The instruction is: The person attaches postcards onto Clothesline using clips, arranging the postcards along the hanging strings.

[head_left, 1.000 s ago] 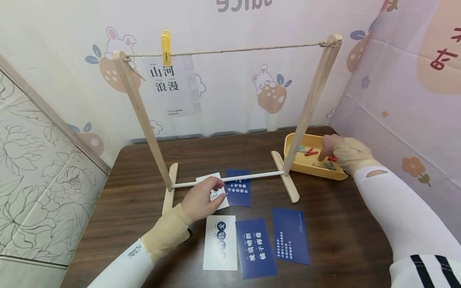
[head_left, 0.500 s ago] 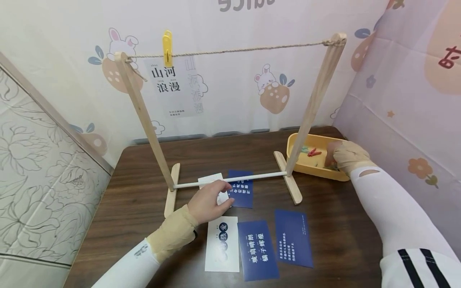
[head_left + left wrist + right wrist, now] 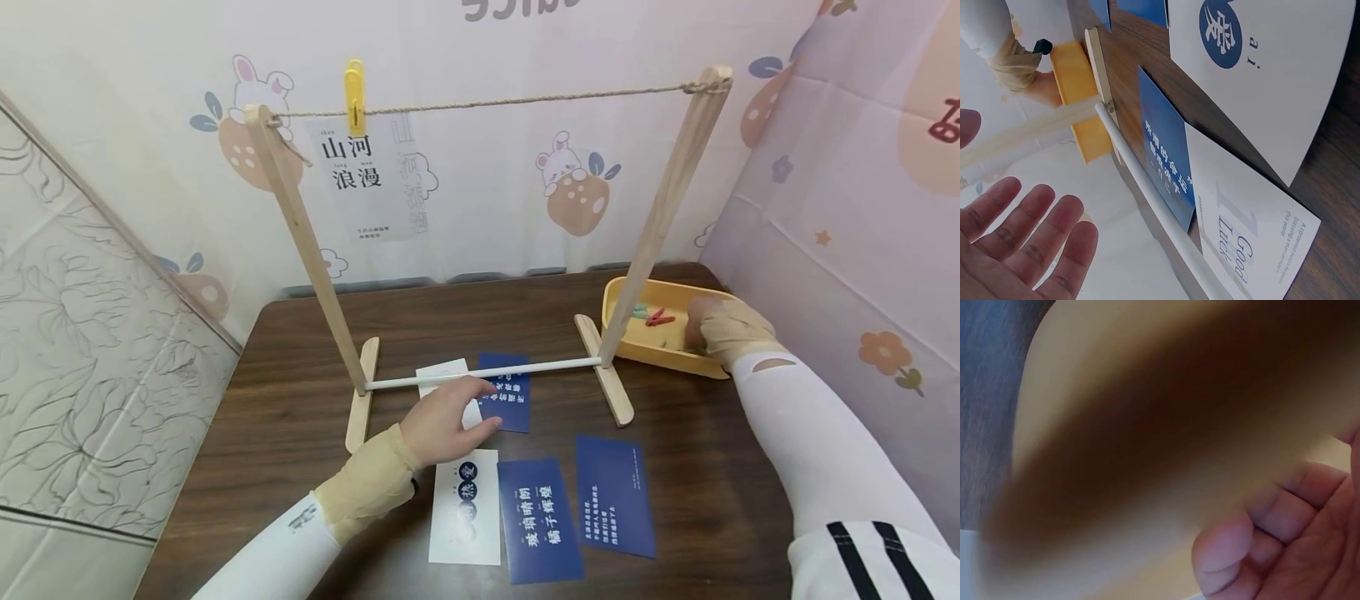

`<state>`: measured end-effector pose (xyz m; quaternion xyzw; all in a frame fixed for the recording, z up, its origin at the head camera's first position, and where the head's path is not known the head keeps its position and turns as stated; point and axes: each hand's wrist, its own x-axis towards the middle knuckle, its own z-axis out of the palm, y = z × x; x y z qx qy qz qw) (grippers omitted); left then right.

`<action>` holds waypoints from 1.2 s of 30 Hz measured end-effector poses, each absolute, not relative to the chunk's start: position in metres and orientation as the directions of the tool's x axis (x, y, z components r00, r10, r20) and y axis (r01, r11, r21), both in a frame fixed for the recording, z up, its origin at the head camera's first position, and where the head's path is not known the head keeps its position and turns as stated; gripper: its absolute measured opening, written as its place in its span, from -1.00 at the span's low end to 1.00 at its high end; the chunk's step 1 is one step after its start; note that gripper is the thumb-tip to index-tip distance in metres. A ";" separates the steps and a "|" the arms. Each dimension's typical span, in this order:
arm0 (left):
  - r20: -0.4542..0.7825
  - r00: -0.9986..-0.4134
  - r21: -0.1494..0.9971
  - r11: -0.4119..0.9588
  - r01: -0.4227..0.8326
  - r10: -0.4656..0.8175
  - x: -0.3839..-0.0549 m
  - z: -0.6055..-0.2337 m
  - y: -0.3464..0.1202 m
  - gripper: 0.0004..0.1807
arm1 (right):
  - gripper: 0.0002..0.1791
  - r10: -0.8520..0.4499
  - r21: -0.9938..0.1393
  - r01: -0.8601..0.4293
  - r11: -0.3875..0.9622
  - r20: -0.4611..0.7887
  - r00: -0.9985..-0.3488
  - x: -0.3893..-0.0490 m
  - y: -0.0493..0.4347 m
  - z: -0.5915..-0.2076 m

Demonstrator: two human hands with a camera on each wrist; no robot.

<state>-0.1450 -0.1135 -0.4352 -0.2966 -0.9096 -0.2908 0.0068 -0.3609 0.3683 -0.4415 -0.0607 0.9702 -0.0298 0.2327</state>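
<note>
My left hand (image 3: pixel 442 421) hovers over the cards with relaxed, spread fingers and nothing in them. Beneath it lie a white "Good Luck" card (image 3: pixel 1254 231) and a blue card with white characters (image 3: pixel 506 412). At the far right, my right hand (image 3: pixel 696 323) reaches into a yellow basket (image 3: pixel 652 355). Its fingers (image 3: pixel 1225 544) look curled in the right wrist view, but I cannot tell whether they hold something. A red clothespin (image 3: pixel 660 317) and a green clothespin (image 3: pixel 639 312) lie in the basket.
A wooden frame (image 3: pixel 303 250) carries a twine line (image 3: pixel 480 105). A yellow clothespin (image 3: pixel 355 96) holds a printed sheet (image 3: pixel 367 208) on the line. In front lie a white card (image 3: pixel 465 546), a blue card (image 3: pixel 540 567) and another blue card (image 3: pixel 615 475). A white rod (image 3: pixel 547 367) joins the feet.
My right hand has sunk deeper into the basket, its fingers now mostly hidden in the head view. The left hand has shifted slightly right over the cards, its fingers a little straighter.
</note>
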 end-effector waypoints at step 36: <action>0.204 -0.800 0.572 0.595 0.565 0.565 -0.149 -0.430 -0.092 -0.45 | -0.63 -0.220 -0.480 -0.206 0.853 0.028 -0.975 -0.282 0.335 -0.364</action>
